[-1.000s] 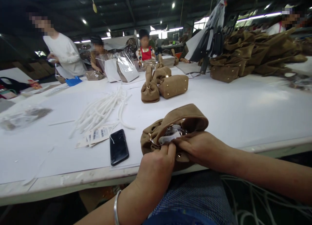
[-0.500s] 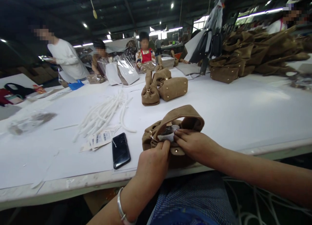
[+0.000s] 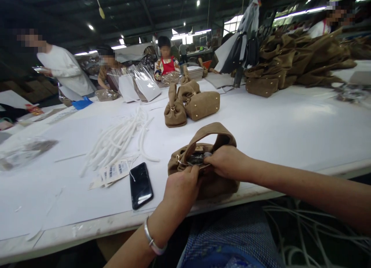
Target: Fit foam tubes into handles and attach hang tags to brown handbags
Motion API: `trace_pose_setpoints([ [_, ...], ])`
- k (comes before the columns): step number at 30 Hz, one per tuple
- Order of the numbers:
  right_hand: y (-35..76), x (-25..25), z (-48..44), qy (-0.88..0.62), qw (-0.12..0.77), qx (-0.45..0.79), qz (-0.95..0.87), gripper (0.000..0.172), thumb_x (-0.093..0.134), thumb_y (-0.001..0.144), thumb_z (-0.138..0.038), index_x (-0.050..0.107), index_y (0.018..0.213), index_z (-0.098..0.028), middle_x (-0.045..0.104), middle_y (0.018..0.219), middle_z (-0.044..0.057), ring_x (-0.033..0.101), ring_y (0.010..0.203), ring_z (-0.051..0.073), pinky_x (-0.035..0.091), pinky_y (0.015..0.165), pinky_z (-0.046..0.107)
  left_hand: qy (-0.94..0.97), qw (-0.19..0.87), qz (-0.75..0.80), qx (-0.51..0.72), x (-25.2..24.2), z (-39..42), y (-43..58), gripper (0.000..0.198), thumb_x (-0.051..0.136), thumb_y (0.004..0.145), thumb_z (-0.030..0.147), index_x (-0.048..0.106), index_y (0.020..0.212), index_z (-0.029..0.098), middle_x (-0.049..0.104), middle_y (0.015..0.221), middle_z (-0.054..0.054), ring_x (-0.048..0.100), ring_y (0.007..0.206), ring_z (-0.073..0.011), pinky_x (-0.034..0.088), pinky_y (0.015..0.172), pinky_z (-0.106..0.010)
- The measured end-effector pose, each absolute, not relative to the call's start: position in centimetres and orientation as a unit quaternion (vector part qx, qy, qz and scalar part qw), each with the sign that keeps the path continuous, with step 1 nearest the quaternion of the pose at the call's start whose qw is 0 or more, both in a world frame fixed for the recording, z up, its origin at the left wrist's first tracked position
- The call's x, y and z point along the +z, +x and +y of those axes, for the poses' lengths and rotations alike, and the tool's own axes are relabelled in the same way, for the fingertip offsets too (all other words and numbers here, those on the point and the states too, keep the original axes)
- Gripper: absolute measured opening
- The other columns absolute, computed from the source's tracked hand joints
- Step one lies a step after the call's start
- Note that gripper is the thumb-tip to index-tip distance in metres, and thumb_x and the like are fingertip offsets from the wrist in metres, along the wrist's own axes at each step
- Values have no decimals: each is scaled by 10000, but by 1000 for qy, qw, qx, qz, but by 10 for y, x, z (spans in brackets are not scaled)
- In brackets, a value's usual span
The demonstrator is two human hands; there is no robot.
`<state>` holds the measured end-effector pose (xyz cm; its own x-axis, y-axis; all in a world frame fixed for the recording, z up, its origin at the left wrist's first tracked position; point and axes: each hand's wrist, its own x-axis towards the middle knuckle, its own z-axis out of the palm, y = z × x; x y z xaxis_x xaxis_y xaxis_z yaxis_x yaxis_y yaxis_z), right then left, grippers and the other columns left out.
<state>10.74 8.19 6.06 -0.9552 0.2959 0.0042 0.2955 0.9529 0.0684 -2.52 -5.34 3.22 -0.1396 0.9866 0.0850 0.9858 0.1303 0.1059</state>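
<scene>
A brown handbag (image 3: 220, 185) stands at the table's front edge, its wide handle arched up and its mouth open. Something dark and shiny, with a whitish piece beside it, shows inside. My left hand (image 3: 181, 186) has its fingers closed on the near rim of the bag. At the right part of the mouth is my right hand (image 3: 227, 163), its fingers bent together on the rim and partly inside. A black phone (image 3: 141, 186) lies left of my left hand, beside paper tags with barcodes (image 3: 113, 173).
White tubes (image 3: 116, 138) lie in a pile behind the tags. Several brown bags (image 3: 203, 105) stand farther back. A big heap of brown bags (image 3: 295, 63) is at the back right. People work across the table (image 3: 278, 125). Clear plastic (image 3: 27, 152) lies at the left.
My right hand has shifted back and its fingers reach farther into the bag's mouth. The white piece between my hands is now mostly out of sight. The view has shifted slightly.
</scene>
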Motion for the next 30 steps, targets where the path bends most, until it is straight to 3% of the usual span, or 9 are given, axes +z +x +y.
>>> trace_pose_setpoints([
  [4,111,58,82,154,-4,25,988,198,560,903,-292,723,913,-180,732,759,95,685,687,222,375,548,277,716,95,666,185,41,-72,-54,330,593,911,236,605,1240,251,732,1116,-41,717,914,-222,573,780,-320],
  [8,113,57,80,162,-17,16,986,218,567,905,-338,726,898,-188,736,782,99,691,707,239,377,554,290,644,157,646,378,65,-69,-90,190,553,950,323,701,931,204,736,799,13,622,558,-90,503,572,-189],
  [10,114,57,78,167,-19,14,986,211,568,899,-326,730,911,-191,739,796,104,691,712,246,373,555,292,608,123,659,425,71,-47,-102,224,549,946,328,689,862,175,722,775,4,610,568,-90,488,570,-188],
  [14,116,55,74,177,-26,1,984,212,556,902,-312,730,920,-192,740,792,97,686,713,235,368,559,286,715,157,614,295,71,11,-112,189,630,858,260,726,1006,193,739,970,-29,671,869,-160,524,774,-233],
  [21,117,51,74,174,-41,-6,984,230,548,905,-331,726,918,-185,740,807,102,684,718,237,358,557,294,840,234,485,69,88,48,-109,269,593,863,224,693,1112,208,684,1177,-71,644,1038,-204,489,909,-279],
  [30,123,44,70,168,-57,-15,984,199,567,869,-274,728,903,-163,743,824,121,691,709,235,374,563,297,807,367,455,84,86,55,-110,513,651,827,266,565,1328,203,681,1215,-45,618,1091,-228,487,940,-289],
])
